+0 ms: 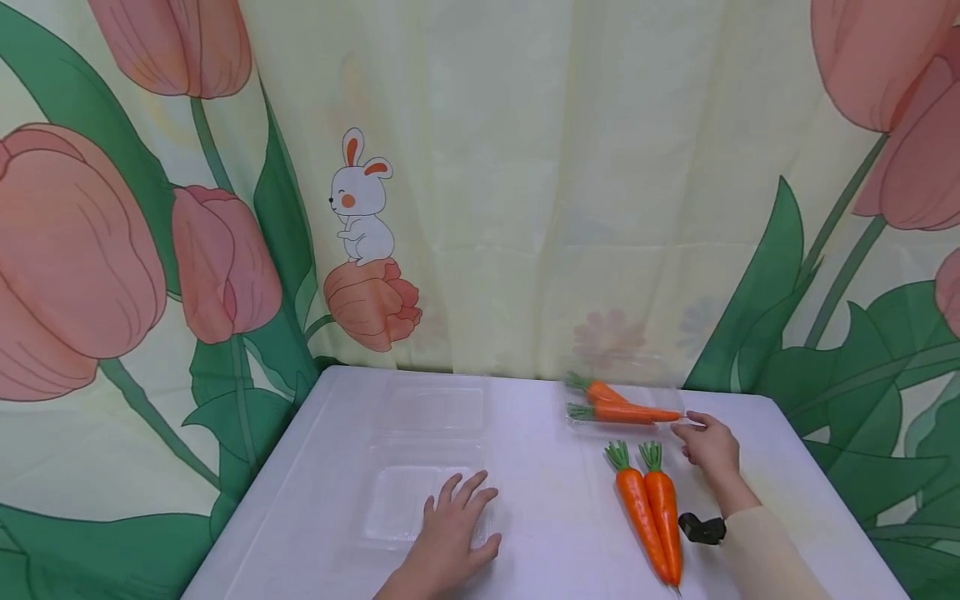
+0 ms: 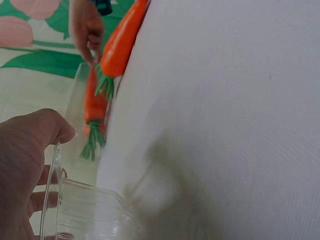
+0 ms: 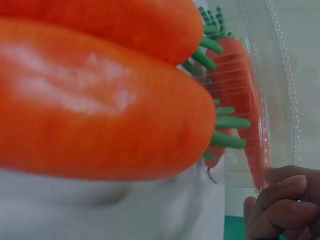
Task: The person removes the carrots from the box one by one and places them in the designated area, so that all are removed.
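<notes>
My left hand [image 1: 450,533] spreads its fingers over the right rim of a clear plastic container [image 1: 390,500] with its lid folded back. In the left wrist view, its thumb [image 2: 59,129] is near the rim and the other fingers show through the plastic. My right hand [image 1: 711,448] pinches the thin tip of an orange carrot [image 1: 626,412] with green tops. That carrot lies in a second clear container [image 1: 573,427], with another carrot [image 1: 600,390] behind it. In the right wrist view, the fingers [image 3: 285,212] are curled at the carrot's tip, by the container's end.
Two more carrots, one on the left [image 1: 641,512] and one on the right [image 1: 663,517], lie side by side in front of the second container. A white cloth covers the table [image 1: 540,500]. Behind it hangs a curtain [image 1: 510,208] printed with tulips and a rabbit.
</notes>
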The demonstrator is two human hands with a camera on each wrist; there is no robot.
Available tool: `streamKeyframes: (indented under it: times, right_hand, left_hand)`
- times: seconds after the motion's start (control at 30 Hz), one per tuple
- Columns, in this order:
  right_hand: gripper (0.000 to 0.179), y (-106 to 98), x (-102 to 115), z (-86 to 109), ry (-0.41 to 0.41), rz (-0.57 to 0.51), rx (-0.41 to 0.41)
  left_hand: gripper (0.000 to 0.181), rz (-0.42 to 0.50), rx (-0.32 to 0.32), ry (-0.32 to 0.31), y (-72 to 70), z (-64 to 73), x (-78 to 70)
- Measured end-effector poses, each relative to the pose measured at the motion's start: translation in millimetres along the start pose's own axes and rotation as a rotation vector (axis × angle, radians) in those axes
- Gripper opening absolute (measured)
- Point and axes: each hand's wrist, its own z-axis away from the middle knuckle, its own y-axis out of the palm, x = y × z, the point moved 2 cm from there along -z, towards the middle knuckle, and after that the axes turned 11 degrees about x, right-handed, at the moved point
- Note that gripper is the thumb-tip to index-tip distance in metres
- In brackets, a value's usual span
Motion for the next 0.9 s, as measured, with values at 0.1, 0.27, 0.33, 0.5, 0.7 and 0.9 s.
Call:
streamKeyframes:
  times: [0.1,0.27,0.33,0.5,0.7,0.9]
  right_hand:
    - [0.062,6.1,6.3,0.5,0.005,0.014,0.023]
    - [0.063,12.5,16.9,2.3,0.022,0.037,0.065]
    - [0.063,14.7,20.0,1.9,0.024,0.038,0.078]
    - [0.063,21.7,25.9,0.3,0.021,0.057,0.115]
    - [0.061,33.7,34.0,-0.7,0.016,0.070,0.147]
    - [0.061,48.1,42.7,2.6,0.041,0.056,0.164]
  left_hand:
    - [0.051,0.013,0.004,-0.006,-4.9,3.3,7.5]
    - [0.051,0.032,0.008,-0.019,-10.2,6.0,21.1]
    - [0.050,0.042,0.006,-0.021,-12.7,6.9,26.5]
    - [0.051,0.062,0.042,-0.019,-20.9,9.1,38.9]
    - [0.052,0.070,0.079,-0.043,-28.6,11.7,56.6]
    - [0.053,0.063,0.084,-0.054,-37.4,19.2,78.5]
